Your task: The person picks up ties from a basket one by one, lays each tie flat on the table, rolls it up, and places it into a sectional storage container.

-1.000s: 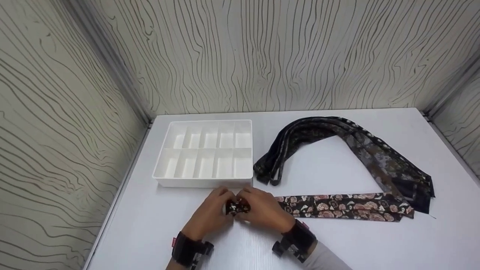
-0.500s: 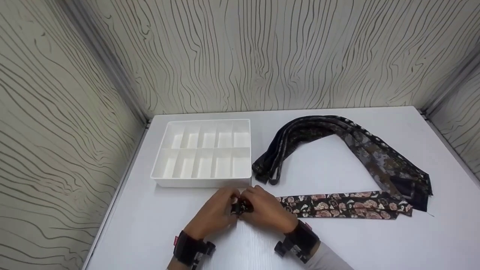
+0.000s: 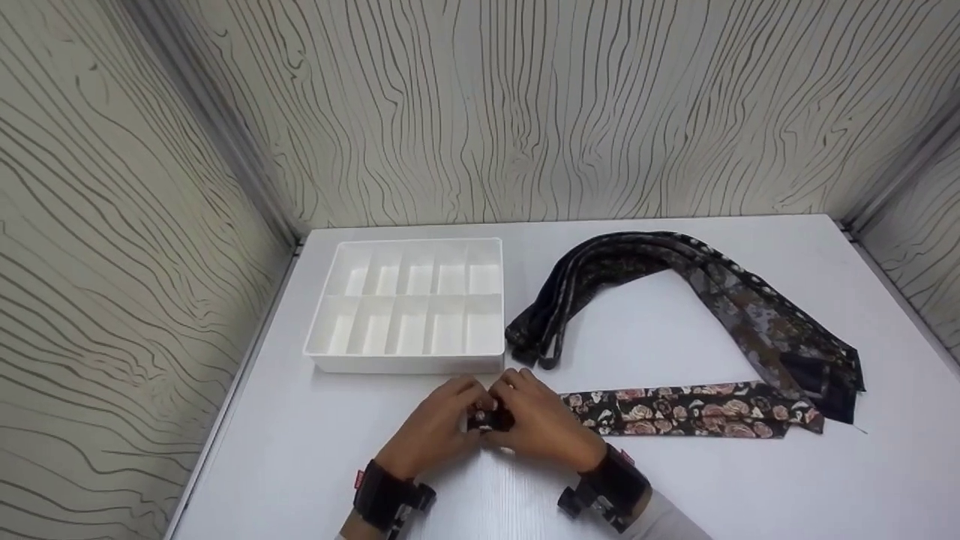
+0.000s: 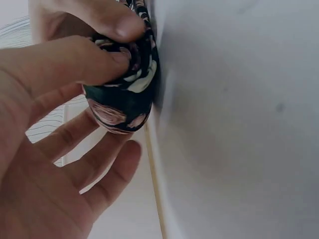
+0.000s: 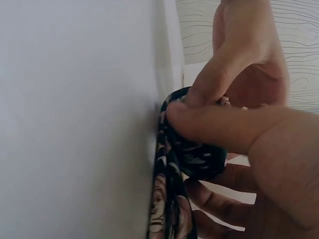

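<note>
Head view, floral tie (image 3: 682,411): ends in roll (image 3: 481,422), lower centre.
Left hand (image 3: 435,426): clamped on roll.
Right hand (image 3: 546,426): clamped on roll.

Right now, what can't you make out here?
- Roll of the floral tie: head view, mostly covered by left hand and right hand.
- Tie count in dark bundle: head view, overlapping layers.
- Sleeve: head view, cut off by bottom edge.
- Thin strand beside dark bundle: head view, too small to identify.
</note>
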Tool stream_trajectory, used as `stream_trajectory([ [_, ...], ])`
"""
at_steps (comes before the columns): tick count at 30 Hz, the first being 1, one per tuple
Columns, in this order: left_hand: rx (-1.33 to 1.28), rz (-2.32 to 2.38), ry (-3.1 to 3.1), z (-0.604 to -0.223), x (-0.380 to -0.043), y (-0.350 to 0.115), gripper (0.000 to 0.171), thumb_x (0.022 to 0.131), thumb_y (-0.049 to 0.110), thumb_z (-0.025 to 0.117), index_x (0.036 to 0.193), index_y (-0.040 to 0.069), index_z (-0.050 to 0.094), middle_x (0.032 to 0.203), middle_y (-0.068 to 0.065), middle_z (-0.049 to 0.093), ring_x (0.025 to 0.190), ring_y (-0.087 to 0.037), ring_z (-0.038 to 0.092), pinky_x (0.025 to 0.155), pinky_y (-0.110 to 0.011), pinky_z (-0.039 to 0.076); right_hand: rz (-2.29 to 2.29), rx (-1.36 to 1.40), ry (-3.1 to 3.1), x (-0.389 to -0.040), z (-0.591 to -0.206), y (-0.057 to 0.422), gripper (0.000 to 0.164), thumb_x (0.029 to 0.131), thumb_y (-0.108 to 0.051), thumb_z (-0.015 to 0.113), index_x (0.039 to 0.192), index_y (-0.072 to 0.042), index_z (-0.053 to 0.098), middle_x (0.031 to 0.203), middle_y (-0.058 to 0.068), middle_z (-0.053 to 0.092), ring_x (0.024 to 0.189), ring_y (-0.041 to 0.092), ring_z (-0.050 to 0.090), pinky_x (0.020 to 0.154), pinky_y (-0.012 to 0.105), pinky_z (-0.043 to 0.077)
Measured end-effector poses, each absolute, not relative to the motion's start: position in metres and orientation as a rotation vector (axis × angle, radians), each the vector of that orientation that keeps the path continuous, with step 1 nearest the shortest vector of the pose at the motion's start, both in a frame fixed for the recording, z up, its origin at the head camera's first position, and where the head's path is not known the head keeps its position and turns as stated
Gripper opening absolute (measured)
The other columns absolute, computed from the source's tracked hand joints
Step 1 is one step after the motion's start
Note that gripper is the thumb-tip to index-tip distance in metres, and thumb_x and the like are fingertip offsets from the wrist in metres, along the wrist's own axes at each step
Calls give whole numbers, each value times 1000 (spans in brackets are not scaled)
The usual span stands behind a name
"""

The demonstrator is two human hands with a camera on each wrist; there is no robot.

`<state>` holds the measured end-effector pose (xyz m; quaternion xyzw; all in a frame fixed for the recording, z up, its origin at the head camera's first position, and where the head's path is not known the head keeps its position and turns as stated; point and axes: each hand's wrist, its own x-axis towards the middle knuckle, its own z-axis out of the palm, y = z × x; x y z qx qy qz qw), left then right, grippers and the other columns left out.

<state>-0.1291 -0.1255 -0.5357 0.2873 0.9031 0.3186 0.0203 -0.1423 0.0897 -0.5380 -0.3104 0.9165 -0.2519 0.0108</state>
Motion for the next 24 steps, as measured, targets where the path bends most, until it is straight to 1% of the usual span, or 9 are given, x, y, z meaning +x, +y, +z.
stream_trajectory([
  [3, 912, 964, 2818, -535, -129, -124, 40, 83, 19, 89, 120, 20, 72, 122, 7, 66, 113, -11, 62, 104, -33, 54, -790, -960, 2853, -143, -541, 93, 45, 82, -39, 90, 115, -16, 69, 112, -3, 63, 102, 14, 54, 84, 30, 53],
  [7, 902, 932, 2835, -536, -129, -121, 45, 82, 12, 87, 123, 21, 70, 123, 8, 67, 117, -12, 63, 107, -34, 54, -808, -949, 2883, -142, -543, 95, 44, 80, -35, 92, 112, -14, 70, 108, -2, 60, 98, 13, 54, 80, 29, 54],
  [12, 914, 927, 2860, -537, -128, -122, 43, 83, 3, 83, 119, 22, 72, 119, 8, 68, 112, -10, 64, 102, -31, 56, -834, -909, 2857, -138, -538, 99, 48, 79, -33, 92, 117, -16, 68, 105, -4, 57, 89, 10, 55, 73, 26, 52],
  [15, 909, 963, 2847, -537, -127, -124, 45, 80, -3, 80, 118, 20, 71, 117, 7, 66, 109, -10, 64, 101, -30, 57, -803, -927, 2869, -138, -540, 104, 50, 79, -30, 92, 120, -14, 67, 104, -3, 60, 89, 12, 59, 74, 29, 55],
  [19, 892, 966, 2843, -535, -126, -123, 45, 78, -6, 78, 115, 19, 73, 114, 4, 64, 105, -9, 62, 96, -29, 58, -798, -930, 2857, -139, -541, 109, 54, 80, -32, 91, 124, -12, 65, 109, -1, 61, 96, 15, 61, 80, 35, 58],
  [21, 906, 932, 2854, -533, -126, -121, 42, 80, -5, 79, 114, 19, 75, 113, 3, 63, 104, -10, 61, 95, -30, 58, -819, -943, 2837, -139, -541, 109, 54, 82, -35, 90, 126, -14, 65, 111, -2, 61, 98, 15, 62, 81, 36, 59],
  [24, 917, 918, 2847, -531, -126, -118, 38, 84, 0, 79, 116, 21, 77, 115, 3, 62, 104, -10, 60, 95, -30, 57, -829, -951, 2830, -140, -540, 107, 50, 84, -38, 88, 123, -18, 66, 108, -4, 62, 96, 13, 62, 80, 33, 58],
])
